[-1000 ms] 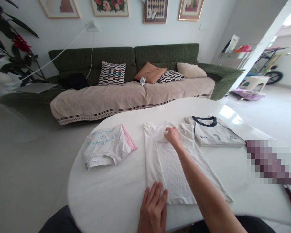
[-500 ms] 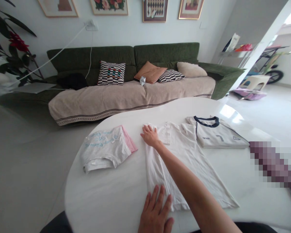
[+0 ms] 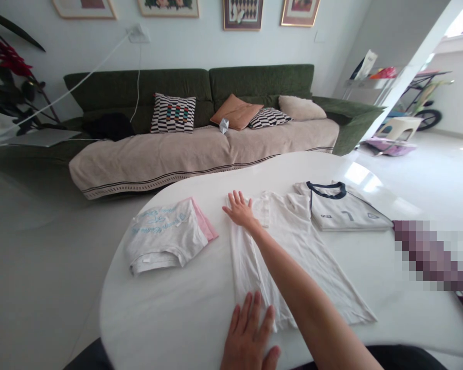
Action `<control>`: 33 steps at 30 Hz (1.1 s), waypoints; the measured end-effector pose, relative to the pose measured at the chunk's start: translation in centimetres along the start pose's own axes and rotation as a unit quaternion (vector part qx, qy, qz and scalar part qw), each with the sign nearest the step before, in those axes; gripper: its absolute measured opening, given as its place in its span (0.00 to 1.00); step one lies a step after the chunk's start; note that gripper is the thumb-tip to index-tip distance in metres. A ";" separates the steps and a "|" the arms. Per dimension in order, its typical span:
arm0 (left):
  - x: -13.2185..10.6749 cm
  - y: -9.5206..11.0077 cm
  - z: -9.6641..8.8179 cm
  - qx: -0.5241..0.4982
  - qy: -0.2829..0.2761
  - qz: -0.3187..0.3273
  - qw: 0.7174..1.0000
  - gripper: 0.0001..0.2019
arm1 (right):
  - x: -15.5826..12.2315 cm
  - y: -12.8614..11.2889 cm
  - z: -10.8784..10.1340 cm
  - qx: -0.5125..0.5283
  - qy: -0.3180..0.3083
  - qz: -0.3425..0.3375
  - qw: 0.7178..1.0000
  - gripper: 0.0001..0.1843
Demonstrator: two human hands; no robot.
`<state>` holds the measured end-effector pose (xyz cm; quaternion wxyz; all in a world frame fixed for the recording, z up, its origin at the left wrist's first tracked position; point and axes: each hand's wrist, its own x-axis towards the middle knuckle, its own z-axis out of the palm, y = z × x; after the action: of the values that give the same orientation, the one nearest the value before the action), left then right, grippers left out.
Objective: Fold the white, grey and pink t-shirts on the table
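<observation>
A white T-shirt (image 3: 303, 239) lies spread on the white table, its left side folded inward in a long strip with the sleeve turned over the top. My right hand (image 3: 239, 209) rests flat with fingers spread on the folded strip's far end. Lower down, my left hand (image 3: 249, 331) lies palm down, fingertips on the strip's near end. My right forearm crosses over the shirt and hides part of it. To the left sits a folded pale grey shirt with blue lettering (image 3: 165, 231), a pink cloth (image 3: 204, 221) showing under its edge. A folded white jersey with navy collar (image 3: 349, 210) is at the right.
The rounded white table (image 3: 150, 308) has its curved edge at the left. Behind it stands a green sofa (image 3: 262, 79) with a beige cover and cushions. A blurred-out purplish thing (image 3: 428, 254) is at the table's right side.
My right hand's fingers have straightened and spread a little on the shirt. My left hand stays nearly where it was. The whole view has shifted slightly.
</observation>
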<state>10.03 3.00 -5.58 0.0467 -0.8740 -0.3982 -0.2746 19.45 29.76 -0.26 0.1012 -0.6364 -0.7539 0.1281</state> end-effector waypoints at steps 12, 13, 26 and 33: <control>0.3 0.3 -3.0 -0.127 -0.063 -0.186 0.972 0.26 | -16.3 3.9 -3.6 0.037 0.021 -0.041 0.998 0.29; 0.4 0.4 -3.0 -0.105 -0.096 -0.155 0.978 0.26 | -18.3 3.6 -3.4 0.040 0.008 -0.063 0.997 0.29; 3.1 0.3 -5.1 -0.037 -0.195 -0.075 0.977 0.21 | -27.8 4.8 -0.7 -0.033 -0.015 -0.065 0.997 0.27; 10.5 -1.7 -1.5 -0.010 -0.107 -0.133 0.985 0.23 | -29.1 6.8 -0.2 0.030 0.027 -0.015 0.999 0.29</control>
<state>13.73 10.70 0.91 -0.0420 -0.8381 -0.5104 -0.1878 30.76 2.20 -1.95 0.1428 -0.6246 -0.7564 0.1316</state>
